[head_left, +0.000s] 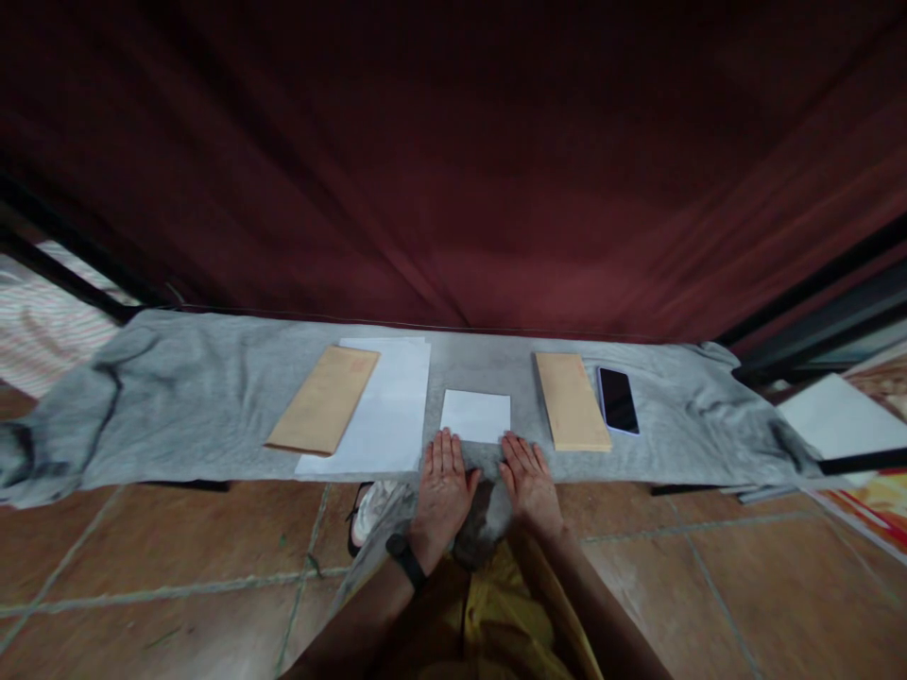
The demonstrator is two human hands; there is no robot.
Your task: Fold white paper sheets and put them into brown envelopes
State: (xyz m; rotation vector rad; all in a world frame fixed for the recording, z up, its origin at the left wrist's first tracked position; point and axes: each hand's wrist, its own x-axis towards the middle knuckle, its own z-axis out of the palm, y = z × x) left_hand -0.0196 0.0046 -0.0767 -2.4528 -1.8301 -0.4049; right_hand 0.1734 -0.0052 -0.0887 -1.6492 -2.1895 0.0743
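Left grip point(440, 482) and right grip point(528, 480) are lying flat, unclasped, fingertips point(446, 442) at the near corners of the small paper point(476, 414) resting just beyond them on the counter point(213, 397), white sheets point(393, 406) and a brown envelope point(324, 399) lying leftward, a second envelope point(573, 401) and phone point(619, 400) rightward.

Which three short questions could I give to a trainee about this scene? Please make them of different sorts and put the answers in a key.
1. Which paper is nearest to the fingertips of the left hand and the right hand?
2. True or false: the phone lies between the two brown envelopes.
3. Complete: the brown envelope on the left partly covers the ____.

Key:
1. The small white paper.
2. False; the phone lies to the right of both.
3. Large white paper.
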